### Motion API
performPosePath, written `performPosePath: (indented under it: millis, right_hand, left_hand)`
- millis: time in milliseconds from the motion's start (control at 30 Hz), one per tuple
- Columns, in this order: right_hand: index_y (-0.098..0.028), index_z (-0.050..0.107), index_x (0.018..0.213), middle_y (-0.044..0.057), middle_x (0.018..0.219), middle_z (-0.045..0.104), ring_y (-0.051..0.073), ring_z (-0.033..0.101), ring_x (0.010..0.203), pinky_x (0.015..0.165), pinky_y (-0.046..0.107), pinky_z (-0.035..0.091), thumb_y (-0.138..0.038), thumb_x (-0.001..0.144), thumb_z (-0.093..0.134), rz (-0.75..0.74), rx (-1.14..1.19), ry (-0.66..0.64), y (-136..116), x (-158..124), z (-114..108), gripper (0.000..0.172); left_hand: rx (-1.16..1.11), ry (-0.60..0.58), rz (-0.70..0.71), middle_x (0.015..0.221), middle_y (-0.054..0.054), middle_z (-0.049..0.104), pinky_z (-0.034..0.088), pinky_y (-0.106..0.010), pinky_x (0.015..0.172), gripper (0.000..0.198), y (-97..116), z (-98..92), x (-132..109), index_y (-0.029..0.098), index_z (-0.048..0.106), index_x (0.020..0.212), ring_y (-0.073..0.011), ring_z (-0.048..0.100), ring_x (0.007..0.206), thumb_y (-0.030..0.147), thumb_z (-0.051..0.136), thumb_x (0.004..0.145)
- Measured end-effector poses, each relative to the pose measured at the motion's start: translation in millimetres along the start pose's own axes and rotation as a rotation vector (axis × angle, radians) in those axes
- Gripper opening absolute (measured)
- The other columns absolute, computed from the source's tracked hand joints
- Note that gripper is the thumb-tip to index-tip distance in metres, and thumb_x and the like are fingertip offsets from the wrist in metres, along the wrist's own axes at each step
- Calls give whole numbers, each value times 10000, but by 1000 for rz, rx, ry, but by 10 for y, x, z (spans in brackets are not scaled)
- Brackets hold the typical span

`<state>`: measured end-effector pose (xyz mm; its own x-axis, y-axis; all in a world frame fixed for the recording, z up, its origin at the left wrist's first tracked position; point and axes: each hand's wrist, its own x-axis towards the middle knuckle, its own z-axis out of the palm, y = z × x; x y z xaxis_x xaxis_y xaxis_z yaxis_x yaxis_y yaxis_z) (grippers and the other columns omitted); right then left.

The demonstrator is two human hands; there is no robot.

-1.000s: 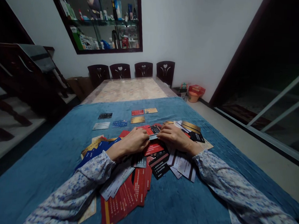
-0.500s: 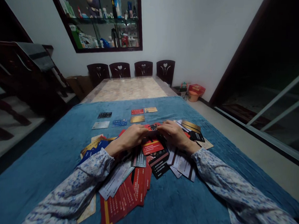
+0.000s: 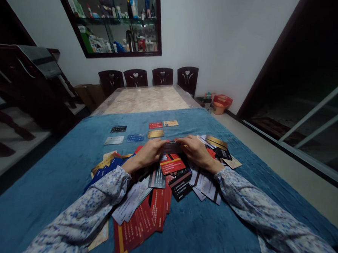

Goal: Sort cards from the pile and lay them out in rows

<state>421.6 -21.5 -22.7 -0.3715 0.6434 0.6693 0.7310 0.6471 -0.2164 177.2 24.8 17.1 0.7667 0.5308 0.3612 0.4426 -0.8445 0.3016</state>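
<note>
Above the pile, my left hand [image 3: 152, 151] and my right hand [image 3: 195, 149] grip a small stack of plastic cards [image 3: 172, 147] from its two ends. The stack shows mostly its dark near side, and I cannot tell how many cards are in it. Directly beneath lies a red card [image 3: 172, 164] with white print. Black cards [image 3: 180, 185] with a stripe overlap it toward me. A fan of red cards [image 3: 135, 226] spreads nearest me, with pale cards [image 3: 131, 202] partly under my left sleeve. White striped cards [image 3: 208, 185] lie below my right wrist.
Beyond the pile, separate cards lie on the blue cloth [image 3: 55, 181]: black [image 3: 118, 128], silver [image 3: 114, 140], blue [image 3: 135, 138], gold [image 3: 155, 133], red [image 3: 155, 125] and yellow [image 3: 170, 123]. Blue cards [image 3: 106, 170] sit at left; gold cards [image 3: 217, 142] at right. Chairs [image 3: 187, 78] stand behind the table.
The stack between my hands has tipped, so the red face with a black pattern that showed before is now out of sight. Both hands stay in nearly the same place.
</note>
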Motion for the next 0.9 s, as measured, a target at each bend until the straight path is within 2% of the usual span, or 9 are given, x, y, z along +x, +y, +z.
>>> performPosePath:
  millis: [200, 367, 433, 500, 533, 667, 900]
  right_hand:
    - [-179, 636, 1220, 116, 1030, 731, 258, 613, 913, 796, 387, 487, -84, 880, 560, 75, -7, -56, -39, -15, 6, 361]
    - [-190, 620, 1236, 109, 1021, 710, 259, 604, 933, 811, 381, 466, -149, 869, 618, 164, 40, -102, -36, -24, 11, 369]
    - [-190, 652, 1117, 87, 936, 702, 247, 587, 896, 802, 368, 443, -160, 857, 630, 174, 62, -119, -20, -19, 9, 264]
    - [-195, 654, 912, 55, 817, 674, 224, 560, 821, 786, 355, 416, -166, 851, 620, 168, 84, -133, -8, -5, 0, 75]
    - [-199, 631, 823, 39, 764, 653, 210, 542, 779, 779, 350, 405, -172, 853, 611, 164, 100, -135, -8, 5, -6, 44]
    - [-206, 577, 703, 8, 681, 607, 181, 503, 697, 747, 334, 393, -219, 881, 593, 186, 218, -122, -53, 49, -47, 179]
    - [-204, 629, 745, 14, 723, 617, 176, 521, 715, 666, 298, 411, -421, 919, 596, 331, 425, -48, -113, 86, -49, 281]
  left_hand:
    - [0, 0, -7, 967, -92, 726, 495, -288, 790, 315, -10, 9, -3, 156, 707, 1059, -209, 656, 898, 50, 553, 805]
    - [-17, 13, -57, 865, -76, 712, 476, -273, 740, 193, -26, 20, -5, 143, 686, 888, -184, 625, 800, 53, 534, 810]
    - [-29, 26, -75, 828, -56, 697, 462, -257, 713, 169, -25, 16, -5, 148, 670, 852, -169, 608, 767, 55, 539, 800]
    - [-34, 39, -92, 814, -44, 687, 454, -250, 697, 154, -14, 7, -2, 152, 660, 843, -163, 599, 750, 61, 547, 794]
    - [-35, 45, -102, 815, -43, 686, 455, -251, 696, 148, -4, 1, -1, 154, 659, 846, -163, 600, 750, 66, 550, 795]
    - [-60, 63, -149, 837, -44, 695, 473, -270, 721, 118, 56, -14, 3, 160, 658, 858, -173, 617, 768, 97, 566, 818]
    - [-101, 74, -220, 876, -37, 720, 491, -269, 731, 129, 104, 18, 7, 164, 666, 917, -173, 644, 790, 114, 579, 835]
